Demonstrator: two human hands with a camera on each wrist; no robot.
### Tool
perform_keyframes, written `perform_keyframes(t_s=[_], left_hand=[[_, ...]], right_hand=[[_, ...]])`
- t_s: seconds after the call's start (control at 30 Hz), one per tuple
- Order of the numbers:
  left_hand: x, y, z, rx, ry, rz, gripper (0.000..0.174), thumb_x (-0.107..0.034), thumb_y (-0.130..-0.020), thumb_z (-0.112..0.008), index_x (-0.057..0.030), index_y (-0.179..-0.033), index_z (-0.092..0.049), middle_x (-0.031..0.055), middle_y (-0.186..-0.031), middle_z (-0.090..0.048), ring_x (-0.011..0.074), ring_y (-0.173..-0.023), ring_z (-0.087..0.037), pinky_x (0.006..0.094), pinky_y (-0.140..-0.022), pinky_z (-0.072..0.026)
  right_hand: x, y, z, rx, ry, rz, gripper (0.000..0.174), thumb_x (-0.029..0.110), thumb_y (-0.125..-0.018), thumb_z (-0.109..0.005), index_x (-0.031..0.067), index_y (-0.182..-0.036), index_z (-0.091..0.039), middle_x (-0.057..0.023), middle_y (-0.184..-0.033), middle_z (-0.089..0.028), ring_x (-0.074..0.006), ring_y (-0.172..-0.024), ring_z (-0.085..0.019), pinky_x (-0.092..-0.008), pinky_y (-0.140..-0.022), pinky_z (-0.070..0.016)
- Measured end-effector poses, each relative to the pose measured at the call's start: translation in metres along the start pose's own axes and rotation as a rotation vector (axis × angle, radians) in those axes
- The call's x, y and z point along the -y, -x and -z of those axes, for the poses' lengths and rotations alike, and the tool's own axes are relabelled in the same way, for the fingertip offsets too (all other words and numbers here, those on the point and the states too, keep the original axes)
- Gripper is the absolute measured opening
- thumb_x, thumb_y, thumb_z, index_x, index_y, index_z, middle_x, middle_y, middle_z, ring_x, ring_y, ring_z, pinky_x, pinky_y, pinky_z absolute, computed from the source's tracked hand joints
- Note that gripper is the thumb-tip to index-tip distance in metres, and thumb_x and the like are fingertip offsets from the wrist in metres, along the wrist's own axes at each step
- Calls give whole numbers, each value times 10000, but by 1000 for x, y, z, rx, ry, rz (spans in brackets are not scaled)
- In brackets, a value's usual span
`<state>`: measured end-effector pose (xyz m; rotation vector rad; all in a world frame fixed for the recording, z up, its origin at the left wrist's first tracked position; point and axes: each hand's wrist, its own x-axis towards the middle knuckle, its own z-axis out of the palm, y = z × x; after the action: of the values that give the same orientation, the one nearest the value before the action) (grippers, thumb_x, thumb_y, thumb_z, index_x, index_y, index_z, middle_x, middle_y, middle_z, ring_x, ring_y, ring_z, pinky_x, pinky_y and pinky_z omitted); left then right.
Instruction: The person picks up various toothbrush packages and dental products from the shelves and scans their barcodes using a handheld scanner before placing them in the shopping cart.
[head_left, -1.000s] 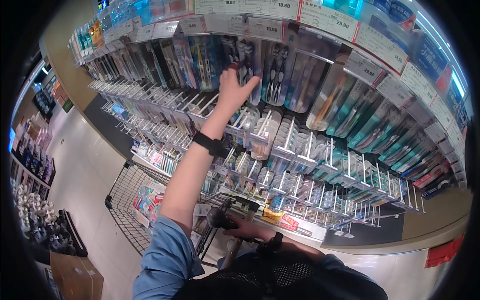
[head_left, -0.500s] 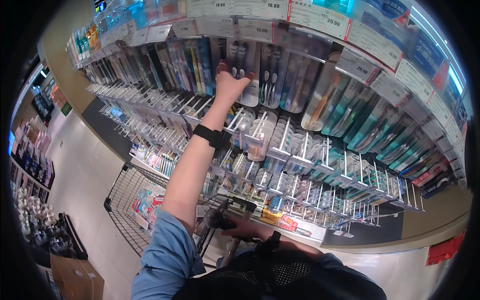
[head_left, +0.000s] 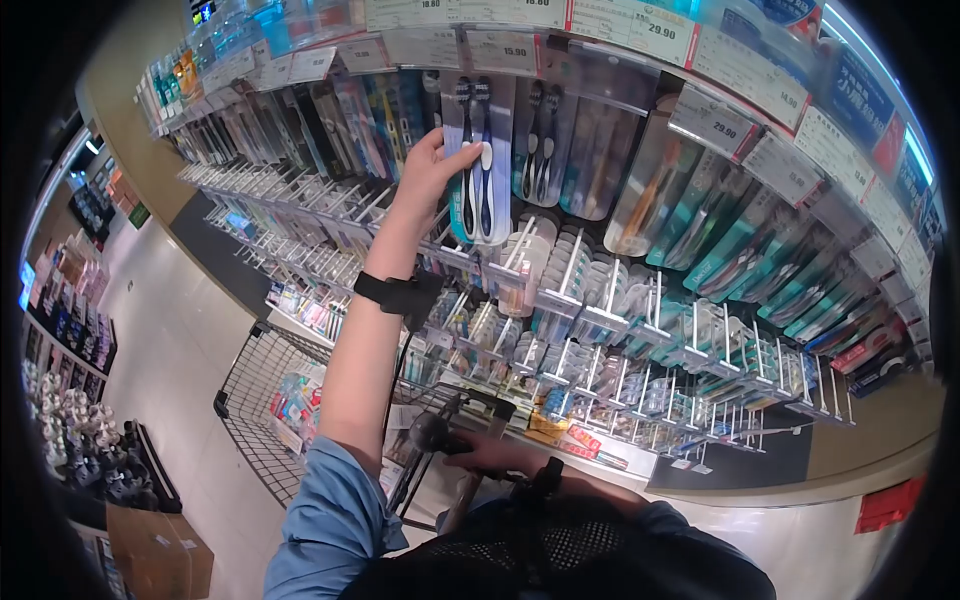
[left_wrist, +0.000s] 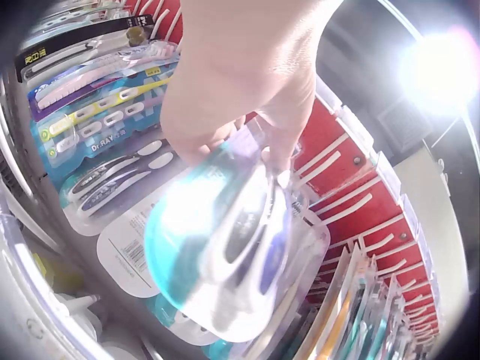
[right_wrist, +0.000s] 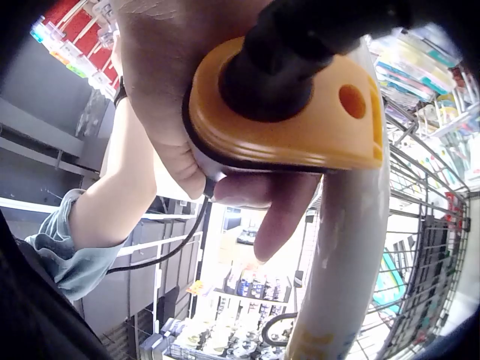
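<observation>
My left hand (head_left: pixel 425 180) pinches a clear-fronted twin pack of toothbrushes (head_left: pixel 485 195) between thumb and fingers, near the pack's upper part. Two dark-and-white brushes stand side by side inside it, with a turquoise panel along one edge. Seen from the left wrist, the toothbrush pack (left_wrist: pixel 244 247) hangs below the fingers, in front of other hanging packs, and glare washes out part of it. Low down, my right hand (head_left: pixel 495 455) grips the shopping cart handle by its orange end piece (right_wrist: pixel 300 139); in the right wrist view this piece covers part of the hand.
Rows of hanging toothbrush packs (head_left: pixel 535 150) flank the left hand, under a strip of price tags (head_left: pixel 500 52). White display hooks (head_left: pixel 575 270) jut out below. The wire shopping cart (head_left: pixel 240 400) stands below left with colourful packages inside.
My left hand has taken hold of the toothbrush pack among the hanging packs and drawn it outward and down, shifting slightly left. The right hand stays at the cart handle.
</observation>
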<state>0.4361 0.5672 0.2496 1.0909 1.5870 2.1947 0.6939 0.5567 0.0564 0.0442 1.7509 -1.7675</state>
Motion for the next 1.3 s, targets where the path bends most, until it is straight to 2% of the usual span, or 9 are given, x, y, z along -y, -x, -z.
perform_keyframes(t_s=[0.2,0.4,0.47,0.6,0.73,0.8,1.0,1.13,1.3], left_hand=[[-19,40,2,27,310,78,209,-130,-832,-553,-10,-997,-511,48,-862,-602,85,-731,-585,214,-657,-467],[-39,57,4,31,277,21,224,-139,-845,-533,7,-1013,-504,43,-870,-602,79,-725,-586,213,-664,-473],[-44,63,9,38,235,46,244,-142,-843,-539,13,-1026,-501,44,-876,-601,77,-735,-584,217,-670,-473],[-43,93,14,-2,184,138,261,-154,-846,-535,19,-1038,-499,42,-873,-600,78,-745,-581,212,-680,-467],[-20,141,32,-197,351,283,256,-147,-856,-510,25,-1046,-497,56,-931,-583,100,-809,-571,223,-712,-454],[-1,177,42,-370,385,273,260,-130,-857,-499,26,-1065,-486,64,-949,-580,118,-841,-570,242,-744,-453],[15,276,58,-801,340,276,306,-72,-852,-466,12,-1145,-437,91,-1025,-563,154,-901,-562,274,-792,-438],[22,313,76,-882,262,233,321,-43,-842,-459,7,-1158,-429,86,-1051,-552,143,-926,-546,274,-809,-419],[27,344,87,-898,254,260,378,-22,-820,-463,-4,-1194,-406,63,-1050,-545,111,-918,-528,240,-792,-404]], right_hand=[[-13,-8,4,13,33,-39,584,437,-742,-622,79,-1150,-408,-30,-751,-511,-87,-635,-500,-232,-547,-395],[-23,-16,4,-18,30,53,608,438,-731,-629,56,-1147,-405,-42,-807,-524,-85,-594,-499,-245,-520,-403],[-33,-24,5,11,25,37,693,432,-751,-604,99,-1277,-302,11,-710,-501,-58,-547,-491,-213,-436,-375],[8,1,3,42,44,-53,766,476,-746,-576,111,-1317,-221,19,-700,-510,-61,-551,-527,-214,-393,-380],[7,-1,1,49,6,-14,787,476,-747,-575,114,-1333,-195,19,-656,-507,-66,-524,-519,-212,-392,-374],[19,4,-1,-35,20,-37,619,361,-750,-637,-1,-1177,-373,-56,-800,-524,-86,-540,-502,-225,-480,-417],[-32,-31,4,26,-54,37,670,356,-741,-649,-3,-1217,-344,-86,-832,-532,-85,-510,-496,-237,-483,-415],[-30,-28,0,-153,105,-2,563,321,-753,-644,19,-1161,-401,-26,-674,-527,-76,-492,-482,-211,-499,-395],[-21,-25,4,-69,-116,14,336,155,-818,-569,-10,-1071,-421,-18,-625,-488,-91,-487,-484,-233,-499,-441]])
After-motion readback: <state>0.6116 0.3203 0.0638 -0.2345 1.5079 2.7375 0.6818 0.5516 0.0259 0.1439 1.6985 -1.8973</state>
